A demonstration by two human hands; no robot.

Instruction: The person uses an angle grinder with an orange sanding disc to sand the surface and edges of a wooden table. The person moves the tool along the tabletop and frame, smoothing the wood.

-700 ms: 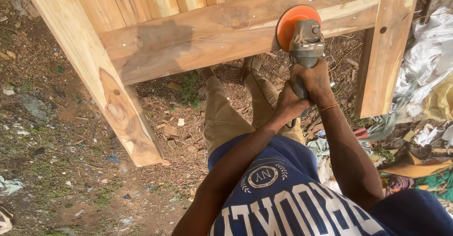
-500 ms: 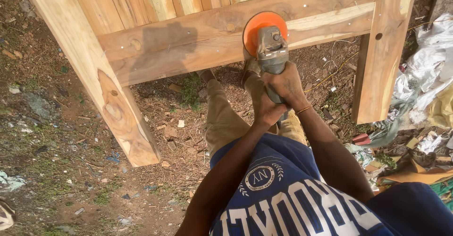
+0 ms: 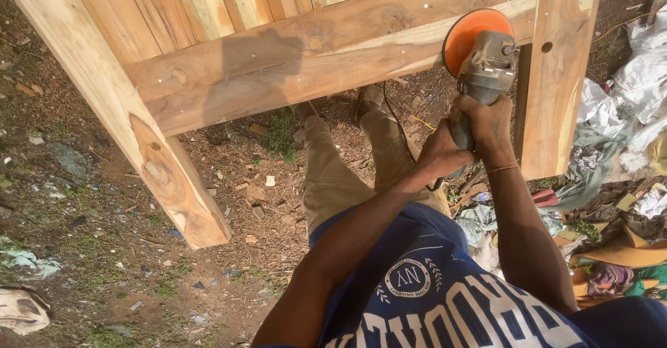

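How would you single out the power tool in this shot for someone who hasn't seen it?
Find the big pale wooden frame standing on bare dirt, then follow its horizontal rail to the right-hand post. There the left hand and right hand grip a grey angle grinder. Its bright orange disc is the only vivid round thing against the wood.

Both hands (image 3: 472,136) grip grinder (image 3: 486,63), orange disc against wooden rail (image 3: 313,70).

Orange sanding disc (image 3: 467,34), grey grinder (image 3: 490,66), pale wooden frame (image 3: 278,77)
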